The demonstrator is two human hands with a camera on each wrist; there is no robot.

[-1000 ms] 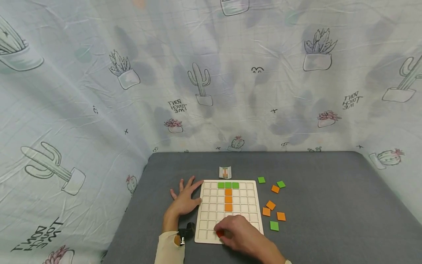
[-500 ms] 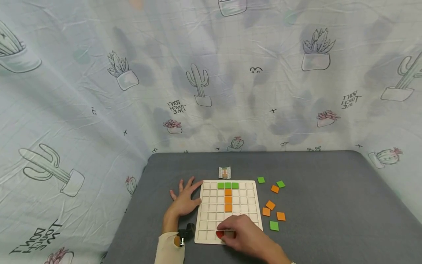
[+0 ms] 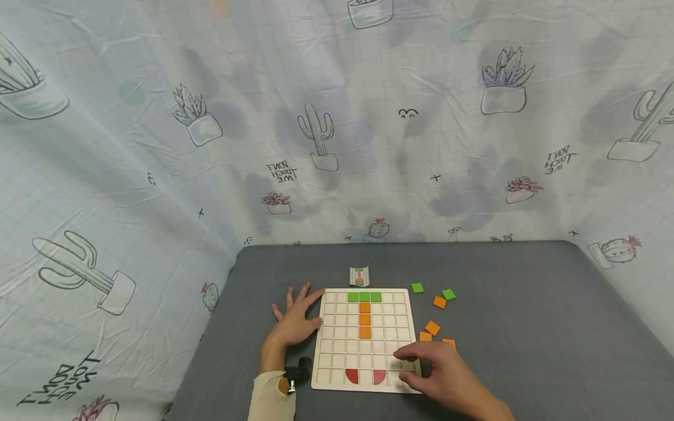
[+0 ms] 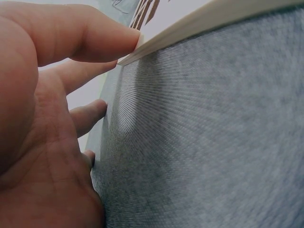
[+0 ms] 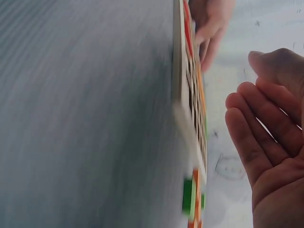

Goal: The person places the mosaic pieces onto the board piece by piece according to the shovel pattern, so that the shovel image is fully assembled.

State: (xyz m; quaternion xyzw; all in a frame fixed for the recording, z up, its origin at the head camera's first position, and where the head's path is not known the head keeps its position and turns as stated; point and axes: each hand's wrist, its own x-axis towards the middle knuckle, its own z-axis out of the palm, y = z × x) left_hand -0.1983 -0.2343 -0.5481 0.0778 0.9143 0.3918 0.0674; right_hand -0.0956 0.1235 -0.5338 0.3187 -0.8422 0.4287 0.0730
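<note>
The pale gridded board (image 3: 337, 346) lies flat on the table. A row of green square tiles (image 3: 364, 297) sits along its far edge, with a column of orange square tiles (image 3: 365, 320) below. Two red quarter-circle pieces (image 3: 352, 376) lie in its nearest row, one square apart. My left hand (image 3: 293, 323) is spread on the table at the board's left side, its thumb (image 4: 109, 40) touching the edge. Over the board's right front corner, my right hand (image 3: 444, 374) hovers with thumb and fingers parted, holding nothing; the right wrist view shows its bare palm (image 5: 280, 185).
Loose orange tiles (image 3: 432, 328) and green tiles (image 3: 448, 294) are scattered right of the board, some partly hidden by my right hand. A small printed pattern card (image 3: 360, 276) lies beyond the board. A patterned cloth (image 3: 368, 146) hangs behind the grey table (image 3: 526, 327).
My right hand has let go of a red piece in the nearest row and moved right, uncovering both red pieces. The left hand has stayed in place.
</note>
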